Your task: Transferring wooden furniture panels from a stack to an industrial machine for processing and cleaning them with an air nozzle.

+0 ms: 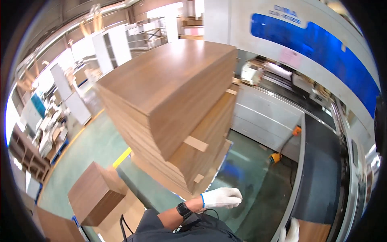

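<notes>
My left hand [221, 197] wears a white glove, with a black watch [184, 210] on the wrist. It hovers over the green floor, fingers loosely together, holding nothing. It sits just below the near corner of a tall stack of brown wood-grain panels [169, 105]. Pale wooden spacer blocks [195, 143] stick out between the layers. My right hand [291, 233], also in a white glove, shows only partly at the bottom edge, beside a brown board [318, 232]. I cannot tell whether it grips the board.
A long white machine with a blue panel [314, 44] runs along the right, with a dark feed bed [318, 173] beside it. An orange connector and cable [275, 157] lie on the floor. A smaller stack of brown panels [94, 193] stands at lower left near a yellow floor line [122, 157].
</notes>
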{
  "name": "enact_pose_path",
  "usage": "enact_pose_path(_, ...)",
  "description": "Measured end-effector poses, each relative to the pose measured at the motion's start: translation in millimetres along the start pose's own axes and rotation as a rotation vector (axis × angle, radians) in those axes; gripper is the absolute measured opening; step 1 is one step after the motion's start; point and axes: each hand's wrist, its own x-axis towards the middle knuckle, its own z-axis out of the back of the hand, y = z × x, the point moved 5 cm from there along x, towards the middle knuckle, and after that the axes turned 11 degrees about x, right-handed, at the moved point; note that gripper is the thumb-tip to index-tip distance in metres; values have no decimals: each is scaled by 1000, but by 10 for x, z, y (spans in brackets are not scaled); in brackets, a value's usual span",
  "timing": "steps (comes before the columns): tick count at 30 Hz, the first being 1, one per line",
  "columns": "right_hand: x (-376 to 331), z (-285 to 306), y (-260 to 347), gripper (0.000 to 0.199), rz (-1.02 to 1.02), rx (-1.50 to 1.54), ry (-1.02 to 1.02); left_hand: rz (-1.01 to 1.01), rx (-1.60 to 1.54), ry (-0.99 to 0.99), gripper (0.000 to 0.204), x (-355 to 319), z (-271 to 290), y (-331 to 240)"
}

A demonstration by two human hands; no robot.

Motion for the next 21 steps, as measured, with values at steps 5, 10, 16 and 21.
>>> enact_pose_path(5, 1073, -652, 3809, 59, 1174, 228, 135, -49, -103, -233, 41, -733, 598, 492)
enact_pose_path(10, 1129, -1431, 5558, 47, 1532, 434, 179, 43, -183, -304, 33, -984, 746, 706)
enact_pose_path(16, 1387, -1646, 5701, 34, 1578, 424, 110, -44, -509, -472, 28, -1045, 825, 913)
enact_pose_path(21, 1821, -1283, 5161, 30, 1533, 322, 58, 54, -452, -427, 34, -1176, 1011, 847)
